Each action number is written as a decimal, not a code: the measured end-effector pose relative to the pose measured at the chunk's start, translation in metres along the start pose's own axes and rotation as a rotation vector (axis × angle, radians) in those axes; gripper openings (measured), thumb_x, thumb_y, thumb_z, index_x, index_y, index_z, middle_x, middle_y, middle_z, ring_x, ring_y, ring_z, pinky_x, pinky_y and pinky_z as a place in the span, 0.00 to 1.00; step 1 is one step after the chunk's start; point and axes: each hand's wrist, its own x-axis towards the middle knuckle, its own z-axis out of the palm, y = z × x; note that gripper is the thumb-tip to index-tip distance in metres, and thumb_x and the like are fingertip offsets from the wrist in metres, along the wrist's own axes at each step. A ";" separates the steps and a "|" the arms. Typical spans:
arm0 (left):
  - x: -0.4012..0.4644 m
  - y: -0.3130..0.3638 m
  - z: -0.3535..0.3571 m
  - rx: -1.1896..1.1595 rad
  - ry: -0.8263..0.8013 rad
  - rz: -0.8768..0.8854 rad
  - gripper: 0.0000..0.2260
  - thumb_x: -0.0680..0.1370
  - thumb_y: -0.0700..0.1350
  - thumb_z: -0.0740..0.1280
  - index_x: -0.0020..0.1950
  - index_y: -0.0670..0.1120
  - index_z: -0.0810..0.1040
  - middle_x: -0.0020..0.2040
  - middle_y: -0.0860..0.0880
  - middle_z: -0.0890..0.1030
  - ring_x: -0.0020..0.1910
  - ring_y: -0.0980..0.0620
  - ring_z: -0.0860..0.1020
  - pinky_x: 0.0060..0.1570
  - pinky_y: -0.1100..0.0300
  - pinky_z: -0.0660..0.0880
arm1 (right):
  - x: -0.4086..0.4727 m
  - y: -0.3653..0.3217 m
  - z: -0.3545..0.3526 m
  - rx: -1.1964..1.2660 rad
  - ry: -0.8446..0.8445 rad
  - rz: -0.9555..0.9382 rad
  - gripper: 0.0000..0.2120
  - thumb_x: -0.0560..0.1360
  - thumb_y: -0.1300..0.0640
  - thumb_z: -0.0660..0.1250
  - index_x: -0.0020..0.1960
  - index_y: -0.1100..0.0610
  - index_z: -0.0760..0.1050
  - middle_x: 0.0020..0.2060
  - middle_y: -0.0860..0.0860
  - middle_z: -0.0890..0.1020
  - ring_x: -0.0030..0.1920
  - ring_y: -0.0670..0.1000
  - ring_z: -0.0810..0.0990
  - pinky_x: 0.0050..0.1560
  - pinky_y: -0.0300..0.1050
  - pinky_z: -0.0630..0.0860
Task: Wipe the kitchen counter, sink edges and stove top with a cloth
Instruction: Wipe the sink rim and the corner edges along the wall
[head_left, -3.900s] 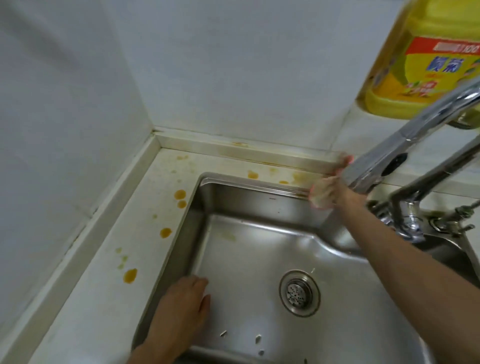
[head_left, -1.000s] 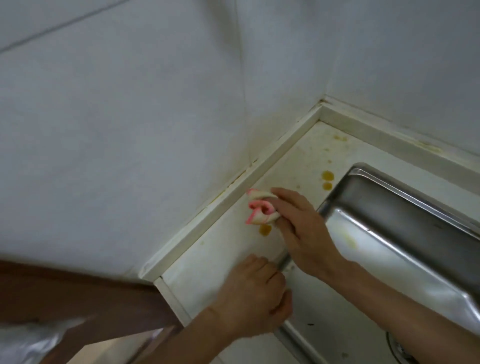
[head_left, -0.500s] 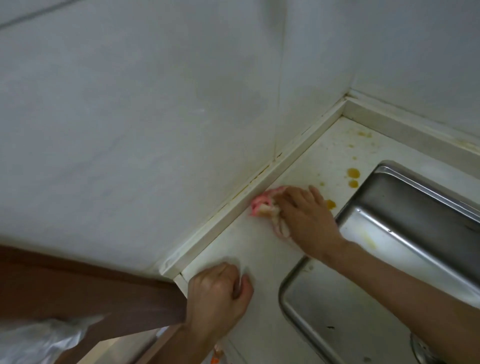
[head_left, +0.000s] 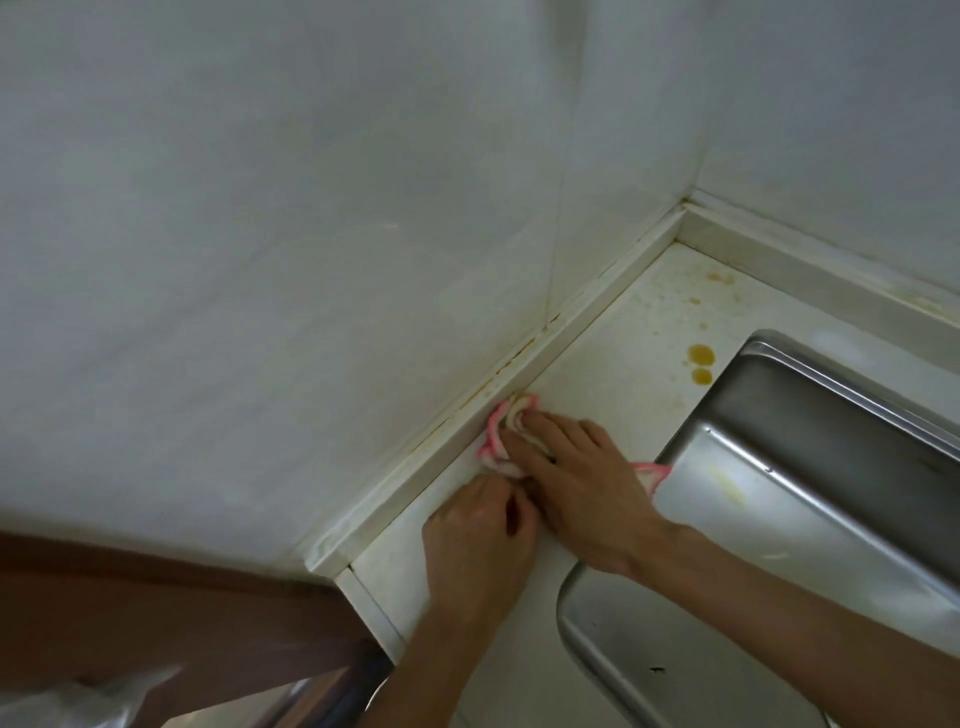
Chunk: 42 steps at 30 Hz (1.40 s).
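A small white cloth with a pink edge (head_left: 501, 434) lies bunched on the white counter (head_left: 613, 374), against the raised strip at the wall's foot. My right hand (head_left: 582, 478) presses flat on the cloth, fingers spread over it; a pink corner sticks out by my wrist at the sink rim. My left hand (head_left: 478, 540) rests as a loose fist on the counter just in front of the cloth, touching my right hand. Two brown drops (head_left: 701, 364) sit on the counter beside the steel sink (head_left: 831, 467), with fainter yellow specks toward the corner.
White tiled walls meet in a corner at the upper right. A brown wooden surface (head_left: 156, 613) runs below the counter's left end. A pale plastic bag (head_left: 88, 701) shows at the bottom left. The sink basin holds a few small dark crumbs.
My right hand has slid the cloth nearer along the wall strip, away from the brown drops. My left hand has moved up the counter until it meets the right hand.
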 end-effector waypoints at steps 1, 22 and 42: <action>0.000 0.000 0.001 0.010 0.002 0.001 0.11 0.75 0.51 0.62 0.33 0.52 0.71 0.29 0.57 0.74 0.26 0.58 0.69 0.28 0.65 0.69 | 0.001 0.007 0.001 -0.023 -0.031 0.008 0.22 0.78 0.49 0.57 0.70 0.53 0.73 0.68 0.56 0.75 0.67 0.58 0.74 0.64 0.56 0.71; 0.010 0.013 -0.002 0.210 -0.200 -0.038 0.12 0.78 0.52 0.60 0.36 0.52 0.67 0.32 0.55 0.71 0.29 0.57 0.70 0.30 0.60 0.66 | 0.016 0.081 -0.012 -0.008 -0.158 0.406 0.33 0.78 0.35 0.34 0.79 0.48 0.37 0.79 0.57 0.43 0.79 0.56 0.40 0.77 0.57 0.37; 0.108 0.107 0.104 0.220 -0.198 0.283 0.21 0.76 0.61 0.59 0.60 0.48 0.72 0.60 0.49 0.75 0.60 0.47 0.73 0.68 0.48 0.67 | 0.024 0.239 -0.030 0.023 0.135 0.757 0.28 0.75 0.63 0.59 0.75 0.61 0.62 0.76 0.61 0.60 0.76 0.61 0.58 0.73 0.56 0.55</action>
